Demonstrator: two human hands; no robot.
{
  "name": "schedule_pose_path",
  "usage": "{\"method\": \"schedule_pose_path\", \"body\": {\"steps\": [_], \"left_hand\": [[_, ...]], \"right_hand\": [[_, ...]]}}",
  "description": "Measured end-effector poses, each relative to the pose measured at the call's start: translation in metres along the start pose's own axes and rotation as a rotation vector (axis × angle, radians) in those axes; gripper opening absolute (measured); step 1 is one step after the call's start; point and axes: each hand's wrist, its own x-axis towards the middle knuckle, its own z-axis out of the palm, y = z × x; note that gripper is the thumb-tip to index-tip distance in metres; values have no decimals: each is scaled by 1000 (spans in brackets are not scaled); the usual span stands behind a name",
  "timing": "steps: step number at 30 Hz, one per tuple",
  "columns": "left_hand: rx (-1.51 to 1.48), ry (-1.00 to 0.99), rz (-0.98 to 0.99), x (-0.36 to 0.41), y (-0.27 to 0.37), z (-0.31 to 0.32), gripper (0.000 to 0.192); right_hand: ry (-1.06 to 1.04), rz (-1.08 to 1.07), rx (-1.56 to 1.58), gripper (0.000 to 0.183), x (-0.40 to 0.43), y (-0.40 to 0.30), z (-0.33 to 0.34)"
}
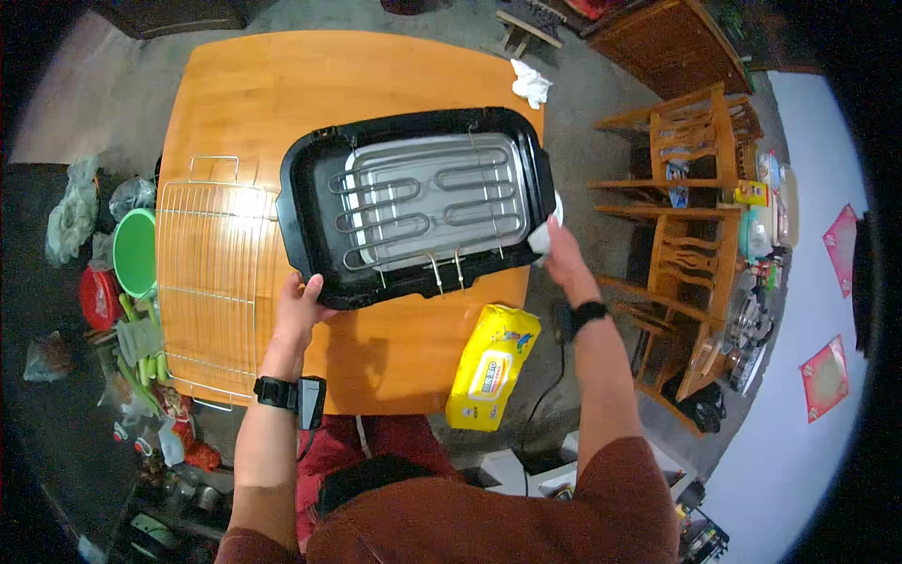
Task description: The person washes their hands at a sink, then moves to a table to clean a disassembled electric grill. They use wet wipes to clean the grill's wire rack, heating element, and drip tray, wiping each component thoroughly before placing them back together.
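Note:
Both my hands hold up a black electric grill base (310, 211) over the wooden table, slightly tilted. Inside it lie a looped heating element (394, 218) and a silvery tray (437, 194). My left hand (299, 307) grips the near left corner, thumb on the rim. My right hand (567, 257) is at the right end, with a white wipe (541, 240) between it and the base; its fingers are partly hidden. A wire grill rack (211, 289) lies on the table's left side. A yellow pack of wipes (493, 366) is at the near right edge.
The wooden table (338, 70) spans the middle. A crumpled white tissue (530, 84) lies at its far right corner. Wooden chairs (694, 261) stand to the right. Left of the table are a green basin (135, 252), a red lid (100, 297) and plastic bags (72, 210). A black cable (546, 395) hangs at the near right.

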Motion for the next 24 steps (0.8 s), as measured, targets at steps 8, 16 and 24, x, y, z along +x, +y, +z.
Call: {"method": "schedule_pose_path", "body": {"steps": [8, 16, 24], "left_hand": [[81, -79, 16, 1, 8, 6, 18], [-48, -48, -13, -5, 8, 20, 17], [17, -85, -12, -6, 10, 6, 17]], "right_hand": [[-134, -314, 24, 26, 64, -87, 14], [-7, -391, -259, 39, 29, 4, -33], [466, 59, 615, 42, -61, 19, 87]]}}
